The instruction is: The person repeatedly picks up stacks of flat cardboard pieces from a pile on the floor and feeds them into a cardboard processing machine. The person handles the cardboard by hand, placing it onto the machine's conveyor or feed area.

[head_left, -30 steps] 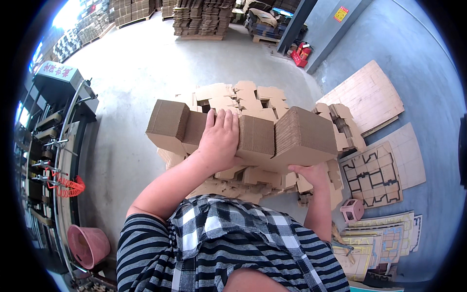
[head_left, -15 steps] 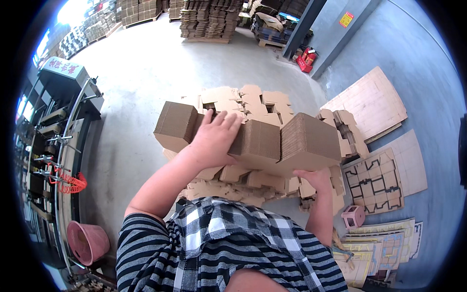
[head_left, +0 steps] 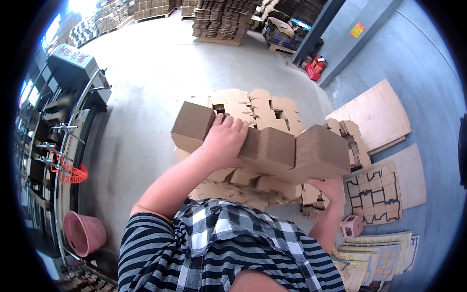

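A thick stack of brown die-cut cardboard blanks [head_left: 277,152] is held up in front of me, its edges forming stepped blocks with gaps between them. My left hand [head_left: 223,142] grips it left of the middle, fingers bent over the top into a gap. At the right end, my right hand [head_left: 331,190] holds the stack from the near lower side; its thumb shows and the other fingers are hidden beneath. Behind and below lie piles of similar flat cardboard blanks [head_left: 233,99], partly covered by the held stack.
A machine [head_left: 73,114] with a coiled red hose runs along the left, a pink basket [head_left: 85,234] beside it. At right, boards [head_left: 372,109] lean on the wall near a pink stool [head_left: 352,226]. Fire extinguishers [head_left: 316,65] stand by the pillar; stacked cardboard [head_left: 224,19] sits on pallets behind.
The held stack and both hands have shifted slightly right and down in the view. My left fingers have closed down further over the stack. The whole background has shifted a little as well.
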A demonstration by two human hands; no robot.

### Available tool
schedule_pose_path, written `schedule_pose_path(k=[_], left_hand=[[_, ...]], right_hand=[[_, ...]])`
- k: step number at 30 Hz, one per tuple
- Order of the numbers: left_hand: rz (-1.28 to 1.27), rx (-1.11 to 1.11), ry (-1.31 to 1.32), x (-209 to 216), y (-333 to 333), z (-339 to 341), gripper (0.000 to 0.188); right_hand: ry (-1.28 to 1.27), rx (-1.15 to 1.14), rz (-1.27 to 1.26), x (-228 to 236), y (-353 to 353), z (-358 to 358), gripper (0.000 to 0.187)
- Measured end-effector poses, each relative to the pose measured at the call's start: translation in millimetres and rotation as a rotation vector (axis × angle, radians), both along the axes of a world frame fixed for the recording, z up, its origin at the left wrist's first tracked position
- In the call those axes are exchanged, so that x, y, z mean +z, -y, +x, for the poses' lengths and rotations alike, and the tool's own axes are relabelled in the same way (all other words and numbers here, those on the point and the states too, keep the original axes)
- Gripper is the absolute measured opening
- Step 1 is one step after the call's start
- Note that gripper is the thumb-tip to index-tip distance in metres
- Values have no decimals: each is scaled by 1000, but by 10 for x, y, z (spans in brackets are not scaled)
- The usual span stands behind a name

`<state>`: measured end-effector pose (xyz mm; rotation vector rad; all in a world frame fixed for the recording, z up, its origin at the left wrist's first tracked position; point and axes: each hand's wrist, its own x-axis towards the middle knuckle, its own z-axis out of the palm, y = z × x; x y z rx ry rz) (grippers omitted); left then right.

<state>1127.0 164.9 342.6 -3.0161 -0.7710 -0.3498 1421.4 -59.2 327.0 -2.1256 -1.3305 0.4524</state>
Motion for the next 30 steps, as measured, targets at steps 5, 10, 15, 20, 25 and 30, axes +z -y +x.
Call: schedule_pose_path(k=[5, 10, 15, 20, 25, 30], left_hand=[[46, -19, 53, -89, -26, 28, 95], [76, -1, 57, -142, -31, 51, 97], [128, 14, 80, -228, -25, 109, 93], [63, -13, 19, -151, -6, 117, 89], [133, 17, 93, -303, 7, 190, 84], [116, 15, 105, -295, 16, 214, 75]], right_hand=[[113, 81, 715, 802, 266, -461, 98], [457, 315, 719, 839, -190, -1190, 95], [689, 353, 113, 686, -1020, -1558, 105], [700, 242, -231, 603, -1203, -1516, 110], [694, 225, -211, 550, -1209, -1483, 108], [689, 217, -169, 563, -1201, -1497, 101]])
